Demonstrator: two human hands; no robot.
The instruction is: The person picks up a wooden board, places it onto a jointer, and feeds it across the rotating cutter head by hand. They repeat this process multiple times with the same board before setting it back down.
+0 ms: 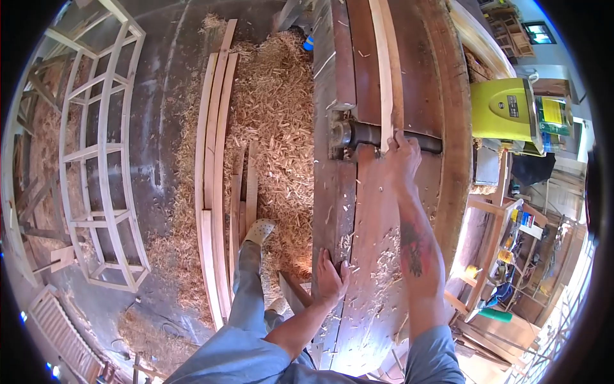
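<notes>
The person's right hand (403,157) is set at the near end of a slender wooden strip (389,70), apparently because that end gives a place to push or steady it along its length. Its fingers are bunched against the strip, touching it; whether they clamp around it cannot be told from above. The left hand (330,280) lies spread on the near left edge of the desk (377,256), thumb and fingers apart and holding nothing, likely as a brace for the leaning body and well clear of the dark roller (368,136).

The strip lies lengthwise on the far part of the desk, its near end over the roller, which sits crosswise in a gap. That placing looks meant to bring the underside against the roller. More wooden boards (217,128) lie side by side on the floor to the left, within reach of the desk, beside a thick spread of shavings (281,102).

The strip is straight-edged and pale on its left face, browner on the right one, with no bark visible. Its far end runs out of view, and its underside is hidden.
</notes>
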